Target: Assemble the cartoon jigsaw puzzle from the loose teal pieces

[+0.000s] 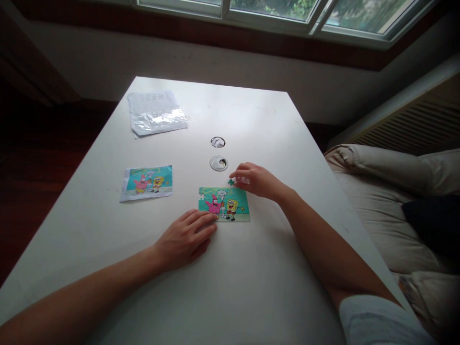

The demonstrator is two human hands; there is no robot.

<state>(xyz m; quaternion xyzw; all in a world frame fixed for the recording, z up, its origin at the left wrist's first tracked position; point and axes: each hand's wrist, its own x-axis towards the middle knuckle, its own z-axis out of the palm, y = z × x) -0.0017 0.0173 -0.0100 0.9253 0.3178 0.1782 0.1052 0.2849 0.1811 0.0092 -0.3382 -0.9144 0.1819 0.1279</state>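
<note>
A jigsaw puzzle [237,196] with a green background and cartoon figures lies on the white table in front of me. White gaps show along its left edge. My right hand [254,179] is over the puzzle's upper right side, thumb and fingers closed on a small green puzzle piece [231,182] just beyond the top edge. My left hand [187,235] rests palm down with fingers stretched out, fingertips touching the puzzle's lower left corner and covering it. To the left lies a paper picture sheet [148,181] with the same cartoon scene.
Papers in a clear plastic sleeve [156,112] lie at the table's far left. Beyond the puzzle, the table [251,124] has a round hole [217,142] and a round grommet cover [218,163]. A beige sofa [377,211] stands at the right, below a window [273,7] and wall.
</note>
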